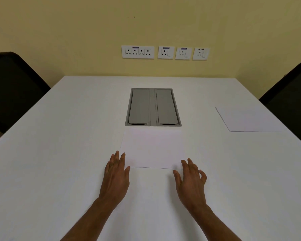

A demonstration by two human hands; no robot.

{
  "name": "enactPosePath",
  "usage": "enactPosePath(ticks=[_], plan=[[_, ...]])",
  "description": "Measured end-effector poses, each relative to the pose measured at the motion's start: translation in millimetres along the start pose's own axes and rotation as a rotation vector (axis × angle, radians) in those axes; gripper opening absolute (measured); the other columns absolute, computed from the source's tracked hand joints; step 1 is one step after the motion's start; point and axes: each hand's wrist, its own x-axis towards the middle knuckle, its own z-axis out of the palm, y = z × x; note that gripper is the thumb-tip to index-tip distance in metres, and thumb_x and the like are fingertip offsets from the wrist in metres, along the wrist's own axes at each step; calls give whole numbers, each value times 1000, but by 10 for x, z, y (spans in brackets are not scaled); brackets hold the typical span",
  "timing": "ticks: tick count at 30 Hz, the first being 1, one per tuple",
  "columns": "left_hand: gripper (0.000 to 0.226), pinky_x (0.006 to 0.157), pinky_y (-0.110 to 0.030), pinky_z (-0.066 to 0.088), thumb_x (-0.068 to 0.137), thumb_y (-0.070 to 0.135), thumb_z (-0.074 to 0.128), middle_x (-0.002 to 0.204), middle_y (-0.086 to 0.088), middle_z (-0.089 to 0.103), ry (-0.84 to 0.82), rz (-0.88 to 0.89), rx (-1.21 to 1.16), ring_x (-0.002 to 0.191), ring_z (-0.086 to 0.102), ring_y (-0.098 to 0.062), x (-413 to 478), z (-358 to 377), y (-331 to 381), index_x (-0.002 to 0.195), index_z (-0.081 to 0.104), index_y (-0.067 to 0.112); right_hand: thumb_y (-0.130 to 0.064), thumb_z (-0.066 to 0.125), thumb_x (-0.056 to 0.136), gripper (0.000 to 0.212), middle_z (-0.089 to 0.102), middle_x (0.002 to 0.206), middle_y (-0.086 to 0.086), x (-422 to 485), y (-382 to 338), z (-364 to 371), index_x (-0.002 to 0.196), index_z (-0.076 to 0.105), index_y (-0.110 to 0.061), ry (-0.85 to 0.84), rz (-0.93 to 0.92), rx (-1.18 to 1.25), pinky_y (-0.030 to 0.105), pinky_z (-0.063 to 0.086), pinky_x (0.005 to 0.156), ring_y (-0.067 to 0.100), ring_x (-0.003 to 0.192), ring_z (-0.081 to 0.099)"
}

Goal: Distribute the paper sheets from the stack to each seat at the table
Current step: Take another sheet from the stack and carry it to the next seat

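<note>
One sheet (248, 120) already lies flat on the table (59, 153) in front of the right chair (292, 91), near that edge, so that seat looks served. Nothing lies before the left chair (12, 84), so by my reckoning at least that place is left to do, and any seat outside the view cannot be judged. The stack (152, 148) sits in the middle of the table, just on the near side of the grey cable hatch (153, 107) and well apart from the delivered sheet; how many sheets it holds is too thin to tell. Both hands are at its near edge. The left hand (116, 173) is flat with straight fingers at the near left corner, its thumb close to the paper's edge, gripping nothing. The right hand (189, 176) is spread and relaxed at the near right corner, its fingertips over the paper, holding nothing either. Whether either hand actually presses on the paper I cannot tell. The next sheet seems not yet lifted.
</note>
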Motion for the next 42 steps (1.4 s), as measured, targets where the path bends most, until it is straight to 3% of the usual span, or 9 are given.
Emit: enactPosePath(ticks=[9, 18, 23, 27, 31, 34, 39, 42], plan=[[53, 122, -30, 2, 106, 26, 31, 167, -6, 9, -63, -59, 8, 154, 3, -19, 141, 280, -162, 156, 19, 15, -33, 57, 96, 47, 54, 140, 9, 216, 93, 282, 137, 51, -12, 55, 119, 86, 48, 30, 104, 30, 130, 46], [49, 122, -30, -1, 106, 24, 32, 164, -6, 21, -30, -44, 36, 154, 11, -20, 110, 425, -265, 154, 28, 13, -21, 67, 89, 50, 56, 128, 10, 400, 77, 335, 136, 52, -15, 116, 263, 294, 45, 31, 99, 31, 121, 47], [49, 122, -30, -2, 106, 23, 32, 163, -6, 22, -5, -35, 30, 154, 12, -21, 100, 449, -265, 153, 30, 12, -15, 73, 84, 49, 60, 113, 9, 470, 54, 324, 130, 56, -15, 157, 385, 513, 44, 40, 99, 30, 107, 57], [49, 121, -28, -4, 105, 24, 31, 164, -6, 22, -7, -31, 18, 154, 11, -20, 98, 447, -272, 153, 30, 13, -14, 71, 85, 43, 64, 100, 7, 496, -4, 294, 127, 58, -16, 198, 474, 766, 34, 48, 83, 27, 90, 63], [49, 122, -29, -3, 106, 24, 32, 164, -5, 22, -28, -40, -11, 154, 11, -19, 100, 427, -270, 153, 30, 13, -6, 64, 88, 39, 68, 97, 9, 520, -62, 293, 125, 58, -16, 198, 519, 884, 41, 58, 79, 30, 79, 69], [46, 124, -32, 7, 105, 21, 38, 161, -7, 29, 13, -71, -110, 152, 17, -19, 67, 394, -221, 150, 38, 11, 5, 59, 88, 41, 69, 105, 8, 489, -60, 268, 125, 59, -15, 221, 624, 1100, 28, 60, 65, 23, 74, 74], [42, 117, -33, 30, 101, 20, 48, 154, -8, 43, 212, -222, -436, 144, 37, -21, -13, 270, 3, 142, 51, 9, 12, 59, 86, 38, 72, 107, 10, 360, -1, 145, 113, 64, -14, 250, 775, 1347, 25, 60, 66, 22, 80, 75], [38, 108, -34, 43, 100, 23, 51, 141, -6, 57, 302, -358, -613, 128, 54, -20, -23, 135, 128, 136, 56, 10, 12, 61, 87, 37, 71, 109, 13, 199, 16, 51, 115, 64, -11, 239, 794, 1428, 21, 60, 62, 19, 74, 76]])
